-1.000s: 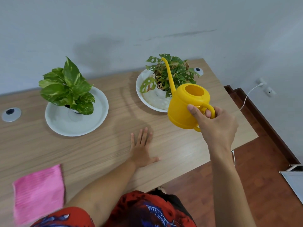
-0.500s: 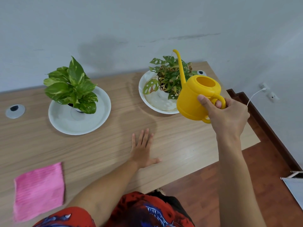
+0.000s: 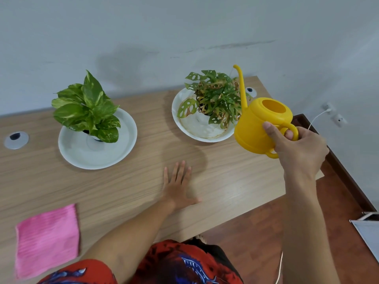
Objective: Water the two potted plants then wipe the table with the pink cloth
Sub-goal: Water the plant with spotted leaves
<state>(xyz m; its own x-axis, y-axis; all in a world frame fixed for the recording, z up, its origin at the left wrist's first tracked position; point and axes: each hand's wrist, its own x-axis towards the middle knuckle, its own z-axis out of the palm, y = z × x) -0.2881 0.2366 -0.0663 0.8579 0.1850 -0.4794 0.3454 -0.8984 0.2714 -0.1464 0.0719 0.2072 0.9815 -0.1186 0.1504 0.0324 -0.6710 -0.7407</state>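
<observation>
From the head view, your right hand point(image 3: 297, 148) is clenched around the handle of the yellow watering can point(image 3: 260, 128), thumb pressed on its body and the other fingers curled through the loop; over the last second you have tipped the can back, so the spout point(image 3: 242, 89) that leaned over the holed-leaf plant point(image 3: 215, 99) now stands nearly upright just beyond your thumb, and the can sits level beside that plant's white dish point(image 3: 184, 111); I judge that pour finished or paused. Your left hand point(image 3: 178, 185) stays flat on the table point(image 3: 235, 181), fingers spread and grasping nothing; the broad-leaf plant point(image 3: 86, 107) stands well apart beyond its fingertips and to their left, likely next to be watered; the pink cloth point(image 3: 47, 240) lies untouched, far to the left of that wrist.
</observation>
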